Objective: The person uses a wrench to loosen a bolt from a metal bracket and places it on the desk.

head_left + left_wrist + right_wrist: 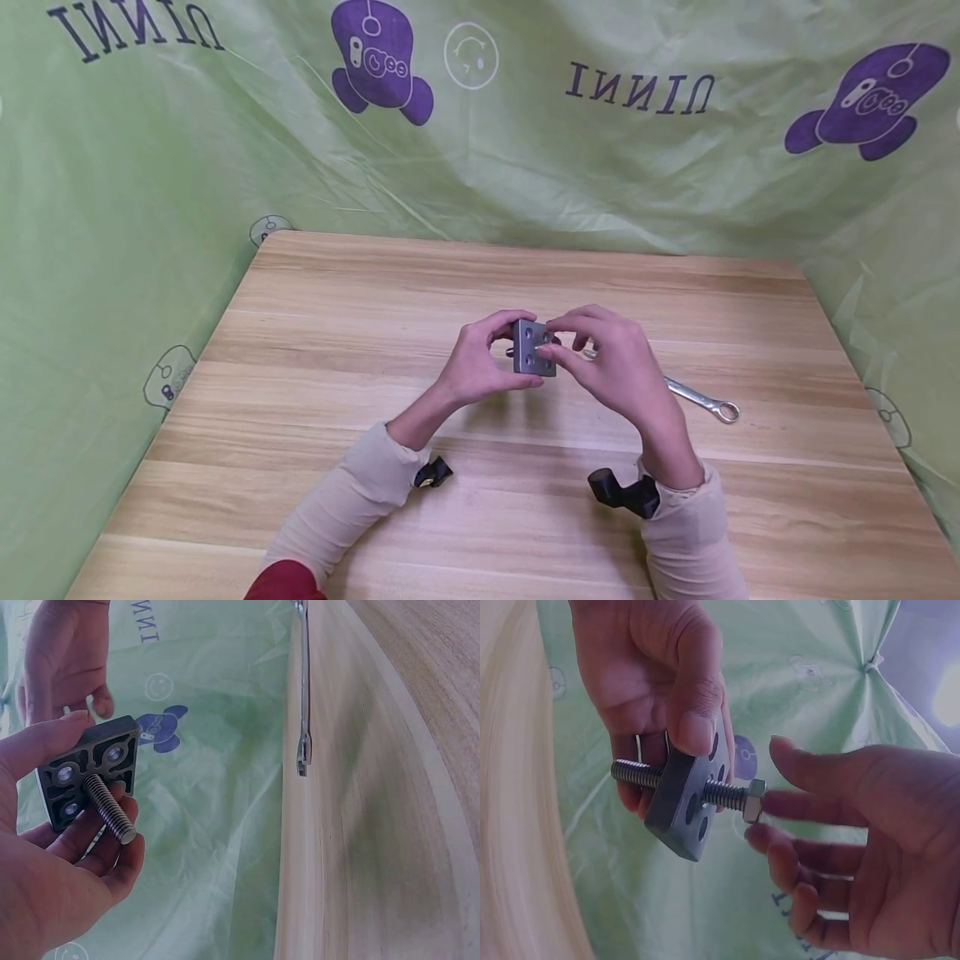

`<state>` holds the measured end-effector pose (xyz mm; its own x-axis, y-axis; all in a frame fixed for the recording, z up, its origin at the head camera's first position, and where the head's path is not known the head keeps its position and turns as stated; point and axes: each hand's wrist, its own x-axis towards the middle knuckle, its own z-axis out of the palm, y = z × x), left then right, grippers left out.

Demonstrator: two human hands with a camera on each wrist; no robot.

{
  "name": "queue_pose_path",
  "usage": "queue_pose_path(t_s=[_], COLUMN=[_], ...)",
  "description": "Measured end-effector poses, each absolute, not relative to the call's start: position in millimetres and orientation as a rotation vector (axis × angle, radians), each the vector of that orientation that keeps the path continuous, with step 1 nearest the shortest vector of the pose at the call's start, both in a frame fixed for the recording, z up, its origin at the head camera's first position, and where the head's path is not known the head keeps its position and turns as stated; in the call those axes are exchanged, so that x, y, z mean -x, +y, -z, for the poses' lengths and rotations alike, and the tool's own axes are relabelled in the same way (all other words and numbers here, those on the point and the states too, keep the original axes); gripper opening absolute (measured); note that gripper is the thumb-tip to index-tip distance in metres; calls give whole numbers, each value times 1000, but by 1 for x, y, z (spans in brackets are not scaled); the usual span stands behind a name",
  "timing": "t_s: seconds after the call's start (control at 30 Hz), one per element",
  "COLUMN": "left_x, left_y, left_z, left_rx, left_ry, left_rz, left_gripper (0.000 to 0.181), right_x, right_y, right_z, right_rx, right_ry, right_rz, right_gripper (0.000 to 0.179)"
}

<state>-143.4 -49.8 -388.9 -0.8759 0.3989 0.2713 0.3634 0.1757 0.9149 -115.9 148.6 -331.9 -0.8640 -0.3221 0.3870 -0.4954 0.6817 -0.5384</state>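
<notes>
My left hand (480, 360) grips a dark grey square plate (673, 796) by its edges above the table, with the thumb on one edge and the fingers on the opposite one. The plate has round holes near its corners. A steel hex bolt (724, 795) runs through its middle, and the threaded end (112, 811) sticks out on the recessed side. My right hand (617, 358) is at the bolt's hex head (755, 801). Its index and middle fingertips are at the head, seeming to touch it, while the thumb stands apart from it.
A combination wrench (701, 397) lies on the wooden table (337, 283) to the right, partly hidden behind the right hand. Black devices (624, 493) are fixed at both wrists. Green printed fabric (510, 167) surrounds the table at the back and sides.
</notes>
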Motion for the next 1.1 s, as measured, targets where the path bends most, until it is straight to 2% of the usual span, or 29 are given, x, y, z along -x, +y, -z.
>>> queue_pose_path(t_s=[0.17, 0.33, 0.63, 0.83, 1.1], left_x=[143, 143, 144, 144, 144], left_y=[-50, -49, -49, -49, -48], left_z=[389, 390, 391, 392, 391], left_rx=[-761, -760, -768, -770, -772], left_ry=[2389, 2388, 2406, 2398, 2401], left_rz=[-1839, -1838, -1821, -1826, -1823], left_gripper=[73, 73, 73, 73, 72], right_x=[116, 116, 114, 114, 113], right_y=[147, 145, 145, 148, 148], right_z=[330, 329, 329, 330, 330], right_rx=[-419, -357, -519, -643, -682], right_ry=[-2792, -2862, -2772, -2698, -2692], right_rz=[-957, -957, -938, -904, -920], right_gripper=[26, 23, 17, 19, 22])
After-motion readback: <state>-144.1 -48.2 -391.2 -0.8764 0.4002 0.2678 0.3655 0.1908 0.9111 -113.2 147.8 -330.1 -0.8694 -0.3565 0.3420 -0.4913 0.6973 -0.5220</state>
